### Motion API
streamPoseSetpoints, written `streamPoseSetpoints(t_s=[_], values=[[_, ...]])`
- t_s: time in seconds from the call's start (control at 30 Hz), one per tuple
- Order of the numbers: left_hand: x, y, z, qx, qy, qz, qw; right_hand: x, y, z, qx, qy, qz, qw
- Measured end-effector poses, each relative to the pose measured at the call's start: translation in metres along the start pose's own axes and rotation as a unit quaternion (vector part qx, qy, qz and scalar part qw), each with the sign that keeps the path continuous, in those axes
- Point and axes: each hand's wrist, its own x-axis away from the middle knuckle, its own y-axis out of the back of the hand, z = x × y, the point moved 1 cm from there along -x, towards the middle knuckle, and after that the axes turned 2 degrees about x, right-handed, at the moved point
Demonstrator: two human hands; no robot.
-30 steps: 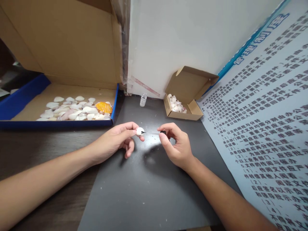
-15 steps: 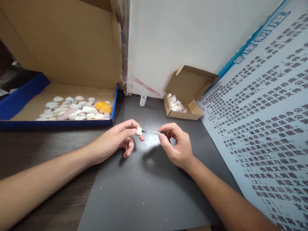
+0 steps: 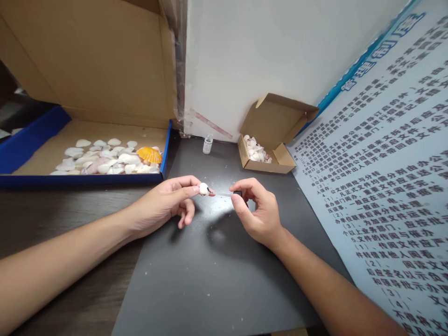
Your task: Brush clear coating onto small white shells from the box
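Shell (image 3: 203,188) pinched in the left hand (image 3: 171,199) looks small, white and rounded.

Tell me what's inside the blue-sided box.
The blue-sided box holds mostly white shells, with one orange shell near its right end. Whatever lies beneath the overlapping shells or close behind the front wall is covered.

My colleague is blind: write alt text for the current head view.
The left hand holds a white shell at the dark tip of a thin applicator in the right hand. Behind are a bottle, a blue box and a brown box, both open, holding shells.
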Motion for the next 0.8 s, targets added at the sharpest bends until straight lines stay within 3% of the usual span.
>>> streamPoseSetpoints(t_s=[0.8], values=[[0.0007, -0.0009, -0.0006, 0.003, 0.009, -0.003, 1.000, 0.0016, 0.0013, 0.0019, 0.003, 0.014, -0.005, 1.000]])
